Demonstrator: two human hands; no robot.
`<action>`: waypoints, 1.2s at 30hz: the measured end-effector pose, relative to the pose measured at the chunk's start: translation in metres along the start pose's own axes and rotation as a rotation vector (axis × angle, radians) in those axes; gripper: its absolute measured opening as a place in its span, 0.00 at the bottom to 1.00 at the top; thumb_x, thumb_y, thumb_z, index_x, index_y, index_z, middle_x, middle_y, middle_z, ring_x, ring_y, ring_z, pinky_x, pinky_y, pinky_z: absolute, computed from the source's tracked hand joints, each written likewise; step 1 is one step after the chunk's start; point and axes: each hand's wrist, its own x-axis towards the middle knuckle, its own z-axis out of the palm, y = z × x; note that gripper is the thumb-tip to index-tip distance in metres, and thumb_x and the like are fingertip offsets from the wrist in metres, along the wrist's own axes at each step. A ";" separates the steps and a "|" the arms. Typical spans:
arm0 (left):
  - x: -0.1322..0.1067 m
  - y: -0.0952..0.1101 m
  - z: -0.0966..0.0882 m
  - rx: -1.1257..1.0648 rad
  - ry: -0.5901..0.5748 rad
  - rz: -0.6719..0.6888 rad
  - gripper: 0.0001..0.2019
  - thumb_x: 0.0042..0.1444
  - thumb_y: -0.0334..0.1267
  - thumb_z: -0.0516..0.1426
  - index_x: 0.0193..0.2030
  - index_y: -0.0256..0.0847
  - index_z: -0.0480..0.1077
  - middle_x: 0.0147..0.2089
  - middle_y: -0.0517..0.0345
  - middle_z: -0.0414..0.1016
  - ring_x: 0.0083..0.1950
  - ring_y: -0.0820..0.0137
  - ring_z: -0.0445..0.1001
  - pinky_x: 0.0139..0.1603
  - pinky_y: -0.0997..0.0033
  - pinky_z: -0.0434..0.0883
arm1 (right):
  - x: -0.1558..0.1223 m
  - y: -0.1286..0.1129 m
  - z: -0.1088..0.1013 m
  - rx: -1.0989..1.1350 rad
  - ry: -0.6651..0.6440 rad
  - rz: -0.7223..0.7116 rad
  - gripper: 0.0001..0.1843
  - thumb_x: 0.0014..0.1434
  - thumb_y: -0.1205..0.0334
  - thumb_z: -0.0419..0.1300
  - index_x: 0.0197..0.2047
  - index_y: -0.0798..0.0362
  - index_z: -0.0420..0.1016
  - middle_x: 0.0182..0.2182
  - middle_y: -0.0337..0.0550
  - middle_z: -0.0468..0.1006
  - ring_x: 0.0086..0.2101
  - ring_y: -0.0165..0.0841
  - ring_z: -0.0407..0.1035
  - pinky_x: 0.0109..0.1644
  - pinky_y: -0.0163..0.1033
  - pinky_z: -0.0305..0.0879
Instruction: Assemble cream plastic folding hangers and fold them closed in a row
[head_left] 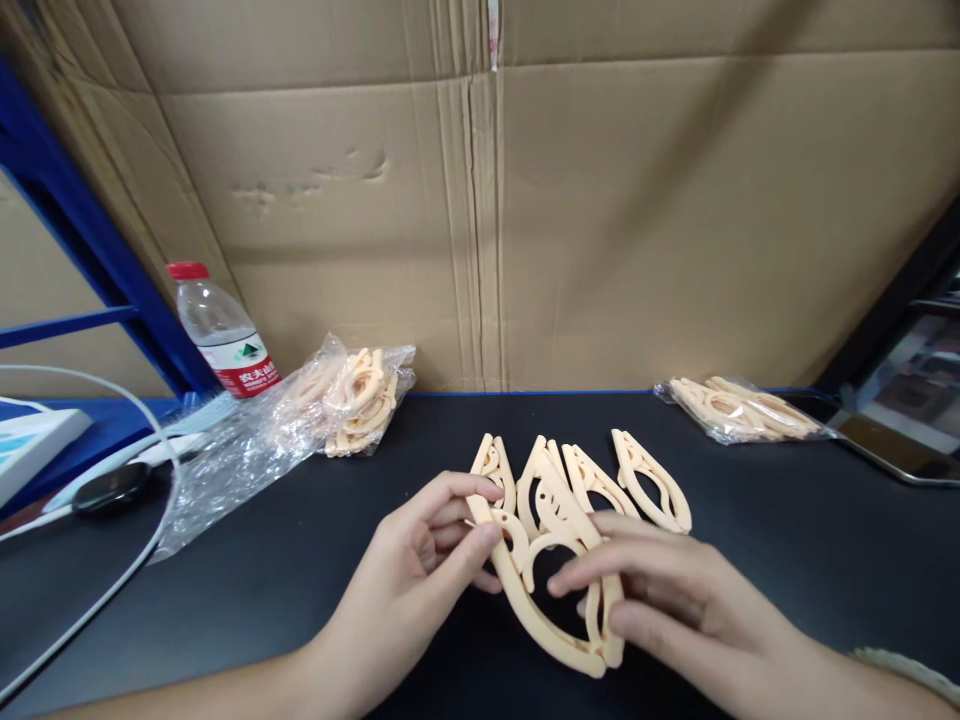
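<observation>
A beige folding clothes hanger (536, 620) is between my two hands, partly spread, its curved arms meeting at the bottom right. My left hand (431, 560) is closed on its upper left arm, thumb in front. My right hand (667, 590) pinches the right arm near the lower joint, with the index finger reaching over the opening; some of its fingers are hidden behind. Just beyond, several folded hangers of the same kind, among them a left one (480, 462) and a right one (652, 482), lie on the black table (300, 560).
Behind, at the left, stand a red-capped water bottle (225, 330) and an opened plastic bag (360, 400) with more hangers. A bagged set (742, 408) and a phone (907, 450) lie at the right. A white cable (176, 490) curves along the left; cardboard (675, 200) walls the back.
</observation>
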 end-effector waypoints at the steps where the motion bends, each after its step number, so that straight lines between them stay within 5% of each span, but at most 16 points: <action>1: 0.000 0.001 0.000 0.005 0.003 0.004 0.12 0.58 0.42 0.58 0.46 0.40 0.66 0.32 0.59 0.76 0.33 0.71 0.75 0.32 0.75 0.75 | -0.001 -0.002 0.000 -0.061 -0.047 -0.011 0.14 0.63 0.63 0.55 0.50 0.40 0.75 0.42 0.42 0.77 0.45 0.36 0.73 0.47 0.39 0.73; 5: 0.000 0.002 -0.001 -0.006 0.001 0.024 0.12 0.58 0.41 0.58 0.46 0.41 0.66 0.34 0.58 0.78 0.35 0.70 0.76 0.37 0.72 0.74 | -0.006 0.001 0.000 -0.220 -0.053 -0.038 0.22 0.64 0.62 0.54 0.60 0.36 0.66 0.45 0.39 0.78 0.50 0.36 0.70 0.55 0.44 0.69; 11: -0.004 0.002 -0.001 0.019 -0.042 0.056 0.07 0.59 0.40 0.57 0.41 0.41 0.68 0.43 0.54 0.77 0.45 0.65 0.76 0.44 0.70 0.72 | -0.010 0.000 -0.002 -0.368 -0.095 0.062 0.22 0.62 0.53 0.57 0.59 0.40 0.68 0.59 0.42 0.68 0.59 0.42 0.60 0.62 0.48 0.60; 18: -0.006 0.003 0.005 0.018 -0.067 0.033 0.07 0.59 0.40 0.57 0.38 0.41 0.64 0.37 0.58 0.76 0.40 0.70 0.75 0.41 0.73 0.71 | -0.006 -0.020 -0.002 -0.265 -0.210 0.061 0.20 0.60 0.53 0.59 0.56 0.40 0.72 0.55 0.44 0.72 0.55 0.41 0.66 0.59 0.46 0.64; 25: -0.004 0.003 0.007 0.024 -0.031 -0.033 0.15 0.56 0.42 0.59 0.48 0.42 0.63 0.35 0.58 0.75 0.38 0.66 0.76 0.41 0.67 0.73 | -0.005 -0.018 0.001 -0.124 -0.192 0.057 0.18 0.58 0.55 0.62 0.52 0.36 0.74 0.48 0.40 0.77 0.50 0.40 0.71 0.54 0.44 0.69; 29: -0.003 0.006 0.008 -0.020 -0.065 -0.055 0.12 0.55 0.42 0.60 0.42 0.38 0.67 0.33 0.57 0.74 0.36 0.68 0.75 0.39 0.69 0.72 | -0.008 -0.014 0.002 -0.130 -0.211 0.070 0.20 0.58 0.56 0.62 0.54 0.36 0.73 0.51 0.42 0.75 0.52 0.41 0.70 0.56 0.46 0.67; 36: 0.025 0.017 -0.028 0.242 0.134 0.141 0.12 0.59 0.46 0.55 0.38 0.38 0.68 0.30 0.61 0.70 0.31 0.73 0.71 0.33 0.75 0.68 | -0.008 0.004 -0.019 -0.053 0.137 -0.060 0.10 0.61 0.54 0.57 0.44 0.42 0.78 0.53 0.46 0.72 0.55 0.44 0.65 0.56 0.47 0.67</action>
